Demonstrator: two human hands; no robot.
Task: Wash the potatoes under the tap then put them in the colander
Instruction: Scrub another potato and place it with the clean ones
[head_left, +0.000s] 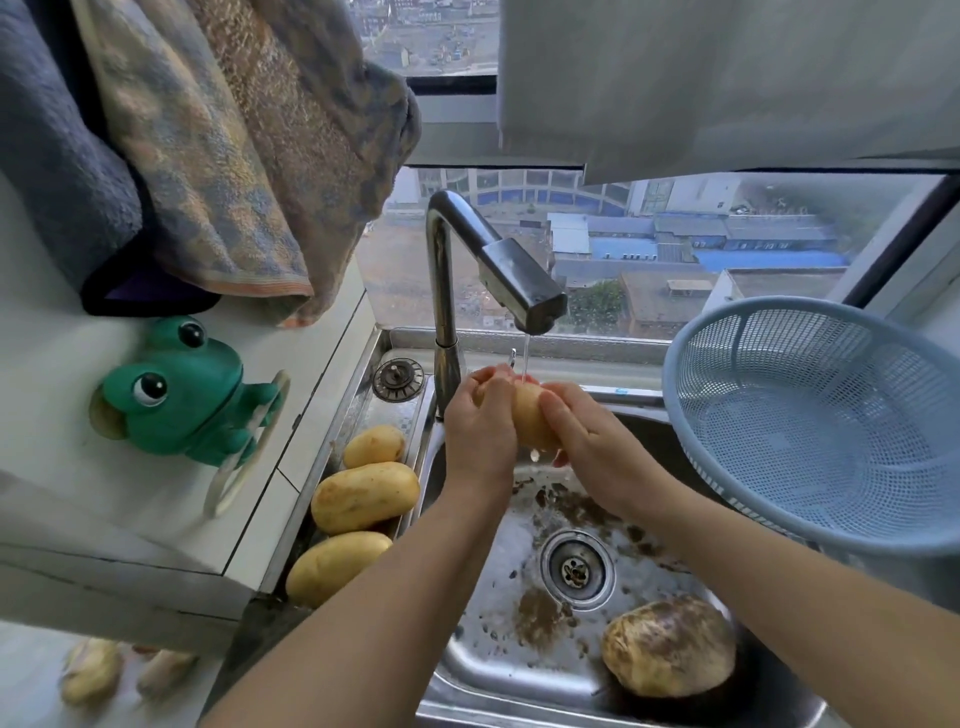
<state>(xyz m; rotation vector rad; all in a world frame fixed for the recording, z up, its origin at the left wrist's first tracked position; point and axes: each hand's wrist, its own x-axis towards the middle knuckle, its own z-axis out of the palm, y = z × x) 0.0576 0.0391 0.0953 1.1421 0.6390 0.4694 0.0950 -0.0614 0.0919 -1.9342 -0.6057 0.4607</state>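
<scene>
Both hands hold one yellow potato (529, 415) over the steel sink (498, 670), under a thin stream from the chrome tap (519, 275). My left hand (480, 421) wraps its left side and my right hand (587, 436) its right side. Three more potatoes lie on the sink's left ledge: a small one (374, 446), a longer one (364, 498) and a third (335, 566). A dirt-covered potato (670, 647) rests in the basin's front right corner. The blue colander (821, 415) stands tilted at the right of the sink, with nothing in it.
Brown dirt specks surround the drain (575, 569). A sink strainer plug (397, 379) sits beside the tap base. A green frog holder (176, 395) sticks to the white tiled wall at left, with towels (208, 156) hanging above. A window lies behind the sink.
</scene>
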